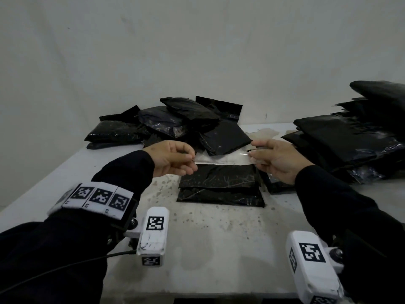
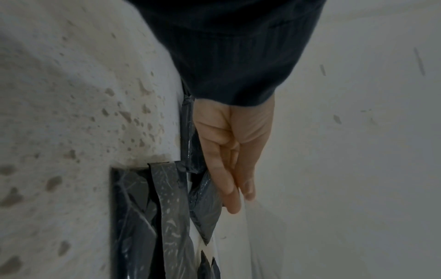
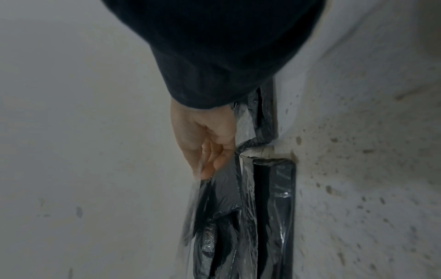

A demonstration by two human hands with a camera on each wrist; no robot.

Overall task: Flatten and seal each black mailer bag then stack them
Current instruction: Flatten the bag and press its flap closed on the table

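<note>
- Your left hand (image 1: 173, 159) pinches the left end of the mailer bag's flap (image 1: 221, 160), thumb and fingers closed on it.
- Your right hand (image 1: 276, 160) pinches the right end of the same flap, where a clear strip (image 3: 190, 207) hangs from the fingers (image 3: 210, 166) in the right wrist view.
- The mailer bag (image 1: 219, 179) lies flat at the centre of the table (image 1: 208, 238), on top of another black bag (image 1: 221, 198) — the flap is lifted off the bag's far edge, pale side towards you.
- A loose pile of black bags (image 1: 175, 121) sits beyond the hands, near the wall.
- A second pile (image 1: 350, 137) sits at the right edge of the table.
</note>
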